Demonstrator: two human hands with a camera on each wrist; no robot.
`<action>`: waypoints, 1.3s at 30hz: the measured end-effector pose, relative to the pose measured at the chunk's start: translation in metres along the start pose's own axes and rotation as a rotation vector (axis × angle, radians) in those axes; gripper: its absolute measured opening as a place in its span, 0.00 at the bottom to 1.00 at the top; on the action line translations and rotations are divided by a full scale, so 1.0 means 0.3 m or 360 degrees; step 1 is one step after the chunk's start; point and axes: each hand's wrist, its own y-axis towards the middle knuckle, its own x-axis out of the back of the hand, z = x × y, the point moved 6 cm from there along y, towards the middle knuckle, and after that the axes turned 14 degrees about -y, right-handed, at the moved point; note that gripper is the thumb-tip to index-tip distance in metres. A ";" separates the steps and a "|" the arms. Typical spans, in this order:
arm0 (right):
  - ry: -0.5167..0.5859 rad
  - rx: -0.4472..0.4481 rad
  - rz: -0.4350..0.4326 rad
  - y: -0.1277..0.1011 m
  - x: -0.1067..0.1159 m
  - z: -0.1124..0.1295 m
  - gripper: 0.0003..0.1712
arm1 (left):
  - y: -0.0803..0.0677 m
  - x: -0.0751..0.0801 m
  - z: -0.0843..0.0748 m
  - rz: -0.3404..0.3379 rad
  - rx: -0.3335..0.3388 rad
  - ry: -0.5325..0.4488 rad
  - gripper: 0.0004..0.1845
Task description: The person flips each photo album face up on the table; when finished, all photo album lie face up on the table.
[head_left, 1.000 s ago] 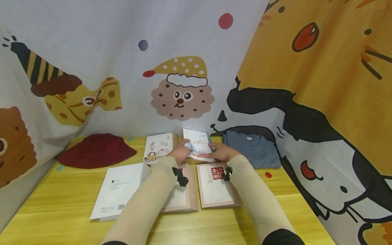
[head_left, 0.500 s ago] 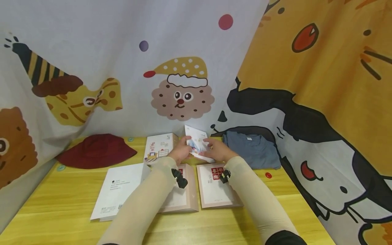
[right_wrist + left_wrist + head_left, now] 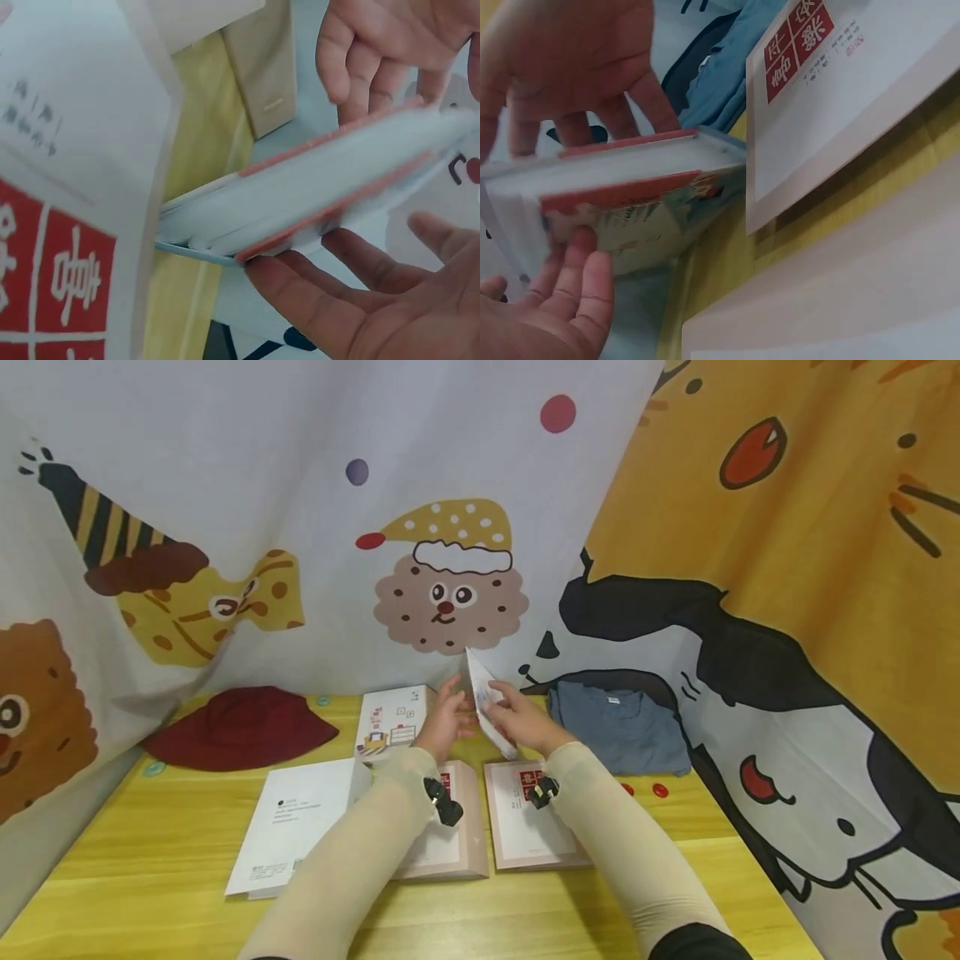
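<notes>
— What is the room like?

— A yellow wooden table (image 3: pixel 150 877) fills the bottom of the head view. Cartoon curtains (image 3: pixel 225 527) hang behind it: white with cookie faces across the upper left, orange with a black-and-white cat on the right.

— Where are the hands?

— At the centre of the frame, at the far side of the table. The left hand (image 3: pixel 444 720) and right hand (image 3: pixel 520 720) hold a small illustrated book (image 3: pixel 486 697) between them, tipped up on edge above the table. The right hand's fingers lie along its cover; the left hand's fingers are straight against the other side.

— Do the wrist cameras add anything?

— Yes. The left wrist view shows the book's red-edged cover and page block, with fingertips (image 3: pixel 581 277) under it and the other hand above. The right wrist view shows pages fanned slightly apart, the right hand's fingers lying loosely straight beneath.

— What else is around?

— Two pink-bordered books (image 3: pixel 528 827) lie below the hands, partly covered by the forearms. A white book (image 3: pixel 288 827) sits lower left, another illustrated book (image 3: pixel 390 720) just left of the hands, a dark red hat (image 3: pixel 240 727) at far left, a folded blue shirt (image 3: pixel 618 727) at right.
</notes>
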 end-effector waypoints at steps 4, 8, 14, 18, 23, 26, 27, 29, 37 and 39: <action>0.0048 0.0025 -0.0040 0.000 0.009 0.024 0.46 | -0.005 -0.003 -0.010 0.0034 -0.0051 -0.0021 0.31; -0.0013 -0.0003 -0.0031 -0.004 0.028 0.029 0.55 | -0.007 -0.012 -0.011 0.0076 -0.0069 -0.0020 0.32; -0.0236 -0.0068 -0.0164 -0.017 0.082 0.031 0.58 | -0.009 -0.052 -0.009 0.0180 -0.0065 0.0046 0.31; -0.0334 -0.0086 -0.0246 -0.024 0.111 0.036 0.55 | -0.012 -0.068 -0.003 0.0234 -0.0014 0.0087 0.32; -0.0454 -0.0149 -0.0269 -0.028 0.136 0.019 0.49 | -0.013 -0.064 0.019 0.0260 0.0070 0.0161 0.35; -0.0396 -0.0193 -0.0247 -0.027 0.148 -0.010 0.41 | -0.014 -0.048 0.034 0.0242 0.0137 0.0213 0.37; -0.0368 -0.0204 -0.0238 -0.027 0.152 -0.021 0.37 | -0.013 -0.042 0.040 0.0235 0.0162 0.0229 0.38; -0.0314 -0.0239 -0.0215 -0.028 0.158 -0.045 0.32 | -0.010 -0.028 0.050 0.0223 0.0217 0.0261 0.38; -0.0092 -0.0411 -0.0046 -0.030 0.138 -0.169 0.29 | 0.021 0.016 0.080 0.0172 0.0302 0.0491 0.35; -0.0041 -0.0438 -0.0011 -0.028 0.129 -0.198 0.30 | 0.032 0.021 0.088 0.0176 0.0292 0.0603 0.36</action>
